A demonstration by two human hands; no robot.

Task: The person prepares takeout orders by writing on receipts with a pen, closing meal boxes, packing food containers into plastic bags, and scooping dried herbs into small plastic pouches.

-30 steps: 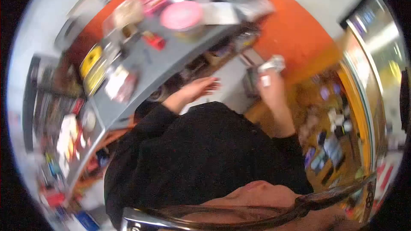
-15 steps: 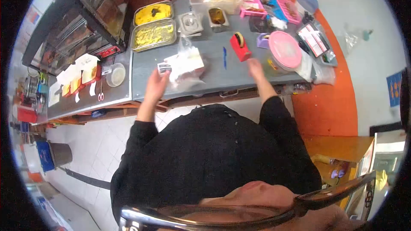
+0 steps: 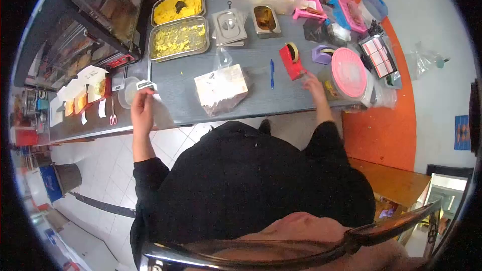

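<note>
My left hand [image 3: 142,108] pinches a small white printed label [image 3: 146,86] over the table's front edge, beside a round clear container [image 3: 129,91]. At the front end of a red tape dispenser [image 3: 291,63] are the fingertips of my right hand [image 3: 315,88], drawn together; whatever is between them is too small to make out. Between my hands, a clear plastic bag [image 3: 221,101] holding a white box [image 3: 222,84] rests on the grey table. A blue pen [image 3: 272,74] lies between the bag and the dispenser.
Two trays of yellow food [image 3: 178,38], metal lids [image 3: 230,27] and a metal pot [image 3: 266,20] stand at the back. A pink-lidded tub [image 3: 349,73] and purple dispenser [image 3: 321,54] are on the right. Scissors [image 3: 113,119] and food boxes [image 3: 99,86] lie left, by a glass cabinet [image 3: 108,7].
My left hand has moved left, away from the bagged box, with the label in it. My right hand remains by the red dispenser. The view has shifted slightly.
</note>
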